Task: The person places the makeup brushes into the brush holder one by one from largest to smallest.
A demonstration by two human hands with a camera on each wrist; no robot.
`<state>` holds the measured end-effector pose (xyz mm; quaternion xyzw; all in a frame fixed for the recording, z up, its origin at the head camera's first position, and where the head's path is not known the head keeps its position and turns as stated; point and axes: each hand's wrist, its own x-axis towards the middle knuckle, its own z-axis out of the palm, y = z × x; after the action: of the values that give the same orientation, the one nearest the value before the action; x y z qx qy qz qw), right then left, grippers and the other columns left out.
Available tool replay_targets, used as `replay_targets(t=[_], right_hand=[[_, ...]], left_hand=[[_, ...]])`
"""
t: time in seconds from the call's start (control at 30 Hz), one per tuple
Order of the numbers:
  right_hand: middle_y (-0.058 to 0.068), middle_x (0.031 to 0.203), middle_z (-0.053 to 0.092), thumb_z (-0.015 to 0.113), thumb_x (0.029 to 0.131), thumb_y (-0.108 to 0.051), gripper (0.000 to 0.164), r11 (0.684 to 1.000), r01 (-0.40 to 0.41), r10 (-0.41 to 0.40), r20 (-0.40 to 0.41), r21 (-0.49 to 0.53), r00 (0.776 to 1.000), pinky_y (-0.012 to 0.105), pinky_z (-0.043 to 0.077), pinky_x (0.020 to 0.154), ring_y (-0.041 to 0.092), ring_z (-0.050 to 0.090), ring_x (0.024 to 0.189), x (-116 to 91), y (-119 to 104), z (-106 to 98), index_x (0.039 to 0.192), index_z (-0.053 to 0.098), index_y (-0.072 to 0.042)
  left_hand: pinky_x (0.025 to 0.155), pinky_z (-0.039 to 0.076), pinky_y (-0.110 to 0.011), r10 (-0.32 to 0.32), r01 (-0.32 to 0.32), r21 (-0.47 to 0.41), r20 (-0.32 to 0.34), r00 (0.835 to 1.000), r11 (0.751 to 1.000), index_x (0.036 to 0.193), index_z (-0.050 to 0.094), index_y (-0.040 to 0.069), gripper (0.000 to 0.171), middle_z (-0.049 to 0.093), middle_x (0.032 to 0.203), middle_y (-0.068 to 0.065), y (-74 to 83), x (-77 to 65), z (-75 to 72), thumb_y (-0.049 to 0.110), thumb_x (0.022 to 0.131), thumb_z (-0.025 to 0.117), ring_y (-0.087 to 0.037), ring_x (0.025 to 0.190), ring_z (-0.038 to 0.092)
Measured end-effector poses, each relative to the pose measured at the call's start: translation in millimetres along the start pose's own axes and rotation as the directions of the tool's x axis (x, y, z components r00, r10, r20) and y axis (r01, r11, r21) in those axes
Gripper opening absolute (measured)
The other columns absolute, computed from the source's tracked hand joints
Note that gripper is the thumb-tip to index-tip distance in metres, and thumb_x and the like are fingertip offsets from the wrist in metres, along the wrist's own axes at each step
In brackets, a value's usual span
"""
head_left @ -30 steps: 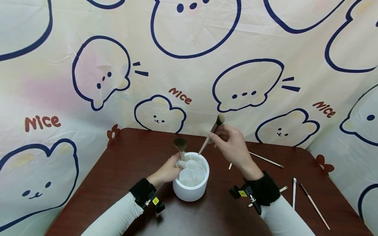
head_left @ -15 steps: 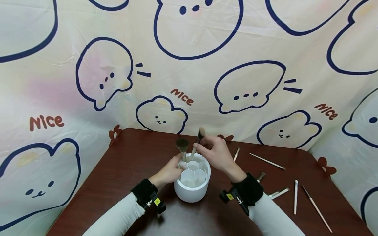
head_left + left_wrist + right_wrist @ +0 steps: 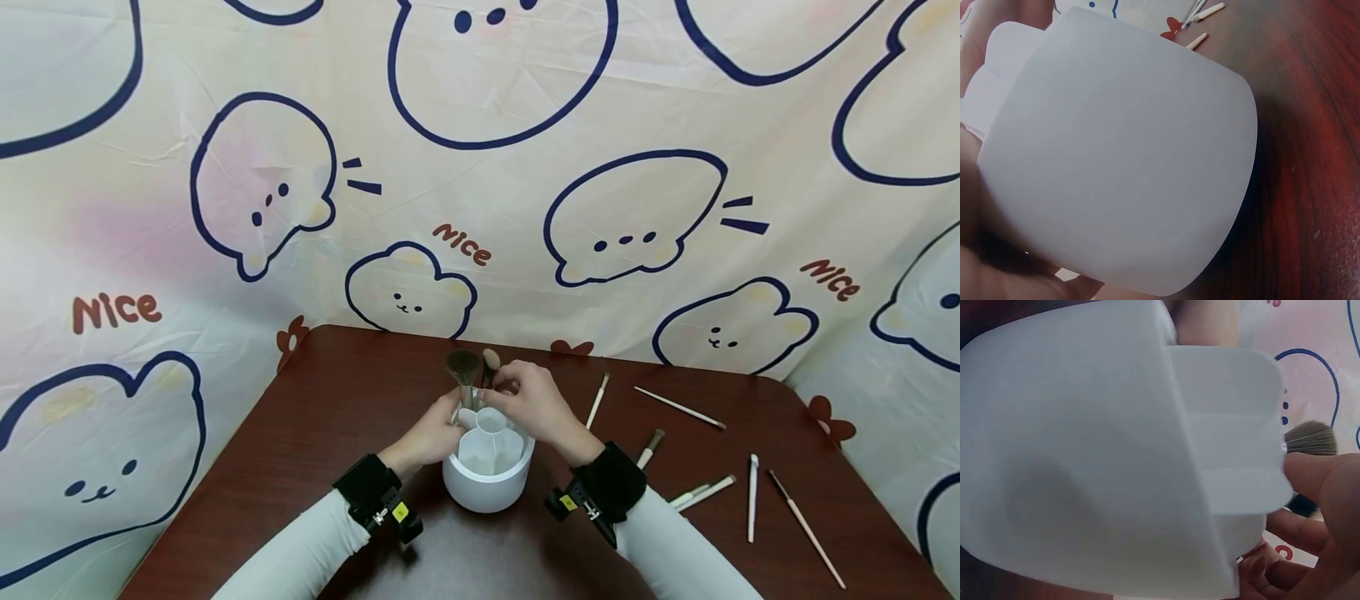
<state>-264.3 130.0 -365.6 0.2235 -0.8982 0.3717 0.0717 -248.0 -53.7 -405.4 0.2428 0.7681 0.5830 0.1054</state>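
A white round brush holder (image 3: 487, 492) with a divided insert stands on the table in the head view. My left hand (image 3: 423, 435) grips its left side, fingers at the rim. The holder's smooth wall (image 3: 1122, 144) fills most of the left wrist view. A makeup brush with dark, flared bristles (image 3: 462, 364) stands in the back left of the holder. Beside it my right hand (image 3: 534, 402) pinches another makeup brush (image 3: 491, 359), pale-tipped and bristles up, at the back of the holder. Its lower handle is hidden by the hand and the insert.
Several brushes lie on the dark wooden table (image 3: 360, 383) to the right, among them a thin one (image 3: 678, 407), a dark-tipped one (image 3: 649, 450), a white one (image 3: 752, 498) and a long one (image 3: 806, 529). A printed curtain (image 3: 510, 200) hangs behind the table.
My right hand has moved left and down with its makeup brush, from beyond the holder's right side to its back, lowering the brush and turning it more upright. The left hand has stayed at the holder.
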Motion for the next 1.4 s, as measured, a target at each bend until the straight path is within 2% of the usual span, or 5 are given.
replay_targets(t=[0.53,0.9,1.03,1.23,1.4], right_hand=[[-0.003,0.088,0.060,0.068,0.084,-0.025,0.009,0.989,0.040,-0.049,-0.061,-0.142,0.997,0.039,0.045,0.073,0.016,0.052,0.084,-14.8,0.7,-45.5,0.089,0.069,-0.017],[0.006,0.088,0.062,0.062,0.089,-0.026,0.027,0.928,-0.171,0.174,-0.020,-0.330,0.985,0.034,0.044,0.058,0.014,0.053,0.067,-50.7,69.5,-100.4,0.106,0.062,-0.006],[0.015,0.085,0.059,0.061,0.088,-0.025,0.038,0.870,-0.298,0.348,0.060,-0.393,0.936,0.035,0.043,0.056,0.019,0.053,0.065,-69.2,104.6,-113.9,0.110,0.055,0.006],[0.023,0.092,0.055,0.063,0.085,-0.026,0.049,0.741,-0.471,0.583,0.113,-0.478,0.804,0.041,0.042,0.059,0.028,0.051,0.074,-89.2,135.5,-123.0,0.110,0.049,0.014],[0.019,0.088,0.054,0.065,0.083,-0.025,0.040,0.706,-0.527,0.638,0.103,-0.472,0.763,0.041,0.040,0.057,0.028,0.049,0.072,-93.3,147.8,-119.1,0.103,0.053,0.008]], left_hand=[[0.098,0.034,-0.050,-0.004,0.004,-0.010,-0.044,0.999,1.000,0.137,0.037,0.006,0.065,0.051,0.126,-0.013,3.1,-3.6,1.5,-0.016,0.076,0.045,-0.022,0.115,0.043],[0.097,0.033,-0.051,-0.006,0.005,-0.015,-0.088,0.996,1.000,0.141,0.032,0.003,0.069,0.049,0.130,-0.015,-1.9,-8.1,-4.7,-0.016,0.076,0.043,-0.024,0.117,0.041],[0.097,0.032,-0.054,-0.009,0.007,-0.011,-0.131,0.991,1.000,0.142,0.031,0.008,0.068,0.047,0.132,-0.014,-17.7,-3.4,-6.3,-0.014,0.078,0.043,-0.025,0.119,0.040],[0.097,0.032,-0.051,-0.023,0.027,0.020,-0.171,0.985,0.999,0.141,0.033,0.012,0.069,0.047,0.132,-0.009,-28.9,-2.3,-5.9,-0.010,0.078,0.045,-0.021,0.119,0.040],[0.094,0.036,-0.047,-0.021,0.028,0.035,-0.166,0.986,0.999,0.140,0.035,0.012,0.070,0.049,0.131,-0.008,-29.2,-4.9,-8.0,-0.008,0.074,0.047,-0.020,0.115,0.042]])
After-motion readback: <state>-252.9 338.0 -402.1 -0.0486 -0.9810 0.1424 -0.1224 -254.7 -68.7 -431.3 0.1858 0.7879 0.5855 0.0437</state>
